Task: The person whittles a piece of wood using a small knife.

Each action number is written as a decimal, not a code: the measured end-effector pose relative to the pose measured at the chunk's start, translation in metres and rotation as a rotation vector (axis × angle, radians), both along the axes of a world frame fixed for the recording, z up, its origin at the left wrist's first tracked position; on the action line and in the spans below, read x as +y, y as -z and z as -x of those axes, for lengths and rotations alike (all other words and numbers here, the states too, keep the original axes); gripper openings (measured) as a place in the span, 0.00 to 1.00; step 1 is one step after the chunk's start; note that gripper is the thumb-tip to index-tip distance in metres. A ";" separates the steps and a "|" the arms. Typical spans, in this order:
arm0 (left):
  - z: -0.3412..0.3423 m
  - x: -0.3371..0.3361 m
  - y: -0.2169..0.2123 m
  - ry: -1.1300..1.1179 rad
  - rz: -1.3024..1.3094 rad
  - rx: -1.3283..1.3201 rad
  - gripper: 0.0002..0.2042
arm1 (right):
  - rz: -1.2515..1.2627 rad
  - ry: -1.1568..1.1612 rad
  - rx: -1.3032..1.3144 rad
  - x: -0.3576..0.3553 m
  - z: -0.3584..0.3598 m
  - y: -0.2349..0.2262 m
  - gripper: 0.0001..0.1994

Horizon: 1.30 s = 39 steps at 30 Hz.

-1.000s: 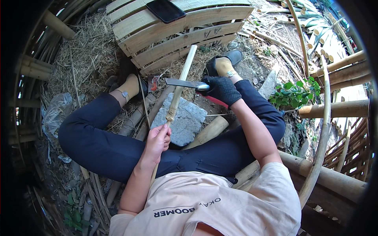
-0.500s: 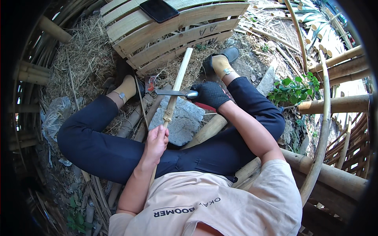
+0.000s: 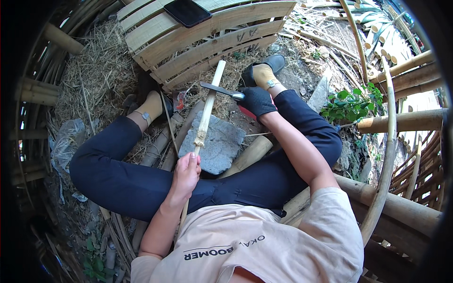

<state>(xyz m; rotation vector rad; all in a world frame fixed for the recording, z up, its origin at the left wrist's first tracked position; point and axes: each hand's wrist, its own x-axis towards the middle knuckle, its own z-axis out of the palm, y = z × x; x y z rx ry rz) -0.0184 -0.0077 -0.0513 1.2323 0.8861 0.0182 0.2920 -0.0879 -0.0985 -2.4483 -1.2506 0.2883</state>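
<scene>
My left hand, bare, is closed round the lower part of a pale bamboo strip. The strip slants up and away from me, and its wider upper length passes over a grey stone block. A rough, frayed notch shows on it just above my fist. In a black knitted glove, my right hand grips the handle of a knife. The blade points left and lies across the strip's upper part. Where blade and strip meet, I cannot tell how deep the edge sits.
A slatted wooden crate stands ahead, with a black phone on top. Bamboo poles line the right side. Dry straw covers the ground at left, beside a crumpled clear plastic bag. A leafy plant grows at right.
My right hand and the knife have moved away from me along the strip, from over the stone toward the far end. The left hand keeps its hold, shifting only slightly.
</scene>
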 end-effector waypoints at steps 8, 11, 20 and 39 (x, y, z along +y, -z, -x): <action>-0.006 0.003 -0.018 -0.006 0.186 -0.003 0.16 | -0.021 -0.018 0.136 -0.013 0.004 -0.018 0.12; -0.006 0.005 -0.018 -0.023 0.277 -0.051 0.16 | -0.023 -0.108 0.134 -0.011 0.020 -0.033 0.12; -0.002 0.005 -0.018 0.005 0.282 -0.088 0.18 | 0.030 -0.064 0.002 -0.006 0.010 -0.019 0.08; -0.006 0.000 -0.017 0.038 0.271 -0.029 0.16 | -0.035 -0.057 0.063 -0.021 -0.005 -0.028 0.09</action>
